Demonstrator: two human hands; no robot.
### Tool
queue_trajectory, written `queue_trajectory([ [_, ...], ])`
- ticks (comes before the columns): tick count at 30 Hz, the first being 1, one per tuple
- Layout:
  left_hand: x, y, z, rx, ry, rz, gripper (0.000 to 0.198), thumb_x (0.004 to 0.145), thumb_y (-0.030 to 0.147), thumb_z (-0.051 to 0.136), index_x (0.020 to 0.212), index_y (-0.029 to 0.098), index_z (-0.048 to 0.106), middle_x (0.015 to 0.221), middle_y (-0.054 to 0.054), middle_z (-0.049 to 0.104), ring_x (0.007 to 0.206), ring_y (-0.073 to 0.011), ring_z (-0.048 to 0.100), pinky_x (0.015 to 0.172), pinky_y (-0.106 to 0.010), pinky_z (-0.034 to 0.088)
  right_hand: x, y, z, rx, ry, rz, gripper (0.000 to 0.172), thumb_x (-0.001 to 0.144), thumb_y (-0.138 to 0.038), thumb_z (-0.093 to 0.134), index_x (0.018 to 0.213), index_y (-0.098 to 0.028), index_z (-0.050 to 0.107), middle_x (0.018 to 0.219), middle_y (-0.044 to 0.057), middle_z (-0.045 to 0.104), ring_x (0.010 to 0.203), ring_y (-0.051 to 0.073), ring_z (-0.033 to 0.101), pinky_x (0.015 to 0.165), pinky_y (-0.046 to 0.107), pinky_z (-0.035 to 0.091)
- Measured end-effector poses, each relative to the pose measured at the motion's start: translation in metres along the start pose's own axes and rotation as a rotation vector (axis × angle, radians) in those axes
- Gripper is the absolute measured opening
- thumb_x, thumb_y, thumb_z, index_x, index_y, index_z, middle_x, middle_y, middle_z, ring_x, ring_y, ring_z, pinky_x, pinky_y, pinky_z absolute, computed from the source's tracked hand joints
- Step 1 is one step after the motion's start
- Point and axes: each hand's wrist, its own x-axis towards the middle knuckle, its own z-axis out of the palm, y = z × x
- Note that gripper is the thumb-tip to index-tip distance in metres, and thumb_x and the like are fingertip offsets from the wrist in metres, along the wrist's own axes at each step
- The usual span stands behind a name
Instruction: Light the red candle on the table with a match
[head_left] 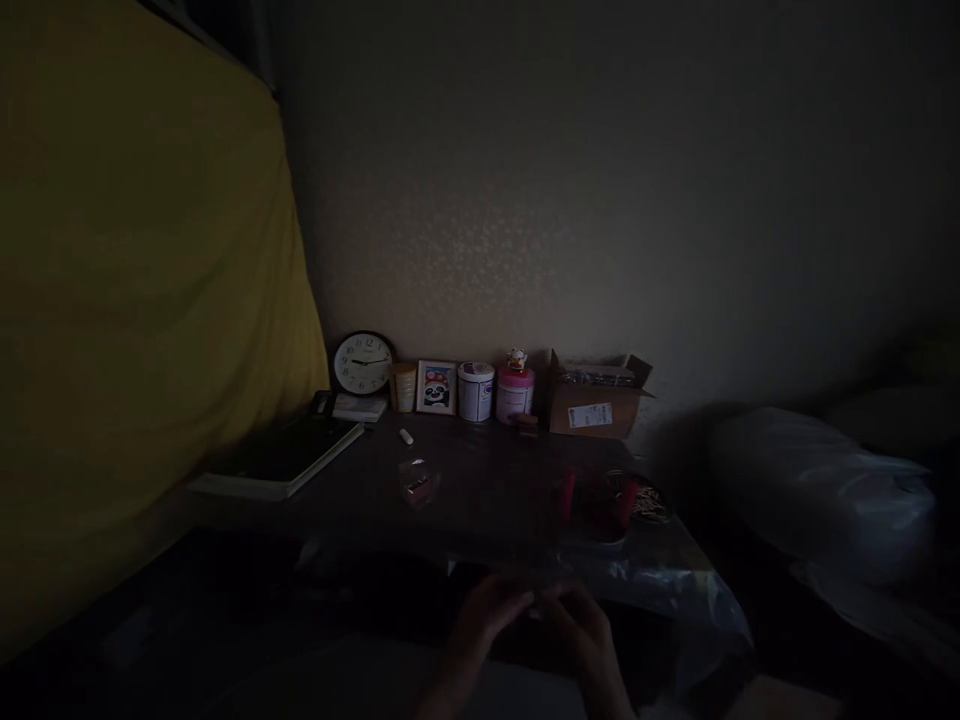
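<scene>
The room is very dark. My left hand (486, 612) and my right hand (583, 622) meet low in the middle, at the near edge of a dark table (480, 480). Their fingers curl toward each other and seem pinched round a small pale thing that I cannot make out. Clear plastic sheeting (675, 585) lies over the table edge just beyond and right of my hands. Red containers (596, 500) stand a little farther back on the table.
Along the wall stand a round clock (364, 362), a framed picture (436, 387), a white tin (476, 391), a pink jar (515, 390) and an open cardboard box (598, 397). A closed laptop (289, 455) lies left, a yellow curtain (135, 300) beside it. White bags (825, 480) sit right.
</scene>
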Motion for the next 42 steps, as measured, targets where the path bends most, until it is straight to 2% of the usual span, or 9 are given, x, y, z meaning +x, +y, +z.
queue_trajectory([
  [3, -0.007, 0.002, 0.001, -0.076, -0.048, 0.035, 0.025, 0.071, 0.029, 0.066, 0.093, 0.016, 0.069, 0.101, -0.010, 0.069, 0.100, -0.0280, 0.058, 0.089, -0.039, 0.042, 0.001, -0.001, -0.005, 0.067, 0.021, 0.028, 0.031, 0.069, -0.048, 0.066, 0.070, -0.018, 0.059, 0.065, 0.000, 0.063, 0.064, 0.017, 0.060, 0.061, 0.025, 0.047],
  [9, -0.013, 0.008, 0.005, -0.204, -0.122, 0.021, 0.026, 0.073, 0.022, 0.063, 0.097, 0.015, 0.068, 0.106, -0.011, 0.067, 0.106, -0.0293, 0.055, 0.092, -0.040, 0.041, 0.000, -0.007, -0.009, 0.091, 0.066, -0.007, 0.035, 0.069, -0.047, 0.067, 0.088, -0.020, 0.060, 0.085, 0.003, 0.067, 0.081, 0.022, 0.063, 0.065, 0.026, 0.050],
  [13, -0.015, 0.011, 0.005, -0.216, -0.134, 0.015, 0.026, 0.074, 0.020, 0.062, 0.098, 0.015, 0.068, 0.107, -0.010, 0.067, 0.107, -0.0285, 0.055, 0.093, -0.039, 0.041, 0.001, -0.002, -0.009, 0.058, 0.087, -0.028, 0.035, 0.070, -0.048, 0.065, 0.088, -0.019, 0.061, 0.085, 0.004, 0.068, 0.081, 0.023, 0.063, 0.065, 0.027, 0.050],
  [18, -0.015, 0.009, 0.002, -0.226, -0.125, -0.003, 0.027, 0.075, 0.020, 0.061, 0.100, 0.016, 0.067, 0.108, -0.009, 0.067, 0.106, -0.0267, 0.055, 0.092, -0.037, 0.041, 0.002, -0.004, -0.011, -0.122, 0.158, -0.079, 0.035, 0.071, -0.050, 0.062, 0.082, -0.017, 0.064, 0.078, 0.004, 0.068, 0.076, 0.022, 0.063, 0.066, 0.026, 0.049],
  [22, -0.015, 0.005, 0.001, -0.239, -0.107, 0.001, 0.025, 0.074, 0.020, 0.062, 0.099, 0.017, 0.067, 0.107, -0.009, 0.067, 0.106, -0.0259, 0.056, 0.092, -0.036, 0.040, -0.001, -0.009, -0.008, -0.206, 0.113, -0.127, 0.033, 0.077, -0.050, 0.056, 0.083, -0.018, 0.063, 0.080, 0.005, 0.068, 0.078, 0.021, 0.062, 0.069, 0.025, 0.049],
  [27, -0.016, 0.007, 0.002, -0.239, -0.092, 0.020, 0.024, 0.073, 0.021, 0.063, 0.097, 0.018, 0.068, 0.106, -0.008, 0.068, 0.107, -0.0273, 0.056, 0.093, -0.039, 0.040, -0.004, -0.006, -0.002, -0.270, 0.070, -0.117, 0.031, 0.077, -0.049, 0.056, 0.088, -0.020, 0.063, 0.085, 0.003, 0.068, 0.080, 0.019, 0.062, 0.068, 0.022, 0.048],
  [33, -0.016, 0.010, 0.003, -0.240, -0.099, 0.044, 0.024, 0.072, 0.022, 0.064, 0.095, 0.017, 0.068, 0.104, -0.008, 0.068, 0.106, -0.0280, 0.056, 0.096, -0.041, 0.038, -0.004, -0.005, -0.002, -0.319, 0.085, -0.141, 0.032, 0.077, -0.049, 0.056, 0.085, -0.019, 0.064, 0.079, 0.003, 0.070, 0.074, 0.019, 0.065, 0.063, 0.019, 0.049],
  [42, -0.016, 0.009, 0.002, -0.206, -0.084, 0.036, 0.025, 0.073, 0.020, 0.062, 0.097, 0.016, 0.067, 0.105, -0.009, 0.068, 0.106, -0.0280, 0.056, 0.094, -0.041, 0.039, -0.004, -0.002, -0.003, -0.386, 0.062, -0.134, 0.032, 0.079, -0.048, 0.053, 0.086, -0.019, 0.064, 0.079, 0.003, 0.070, 0.074, 0.018, 0.065, 0.062, 0.018, 0.048],
])
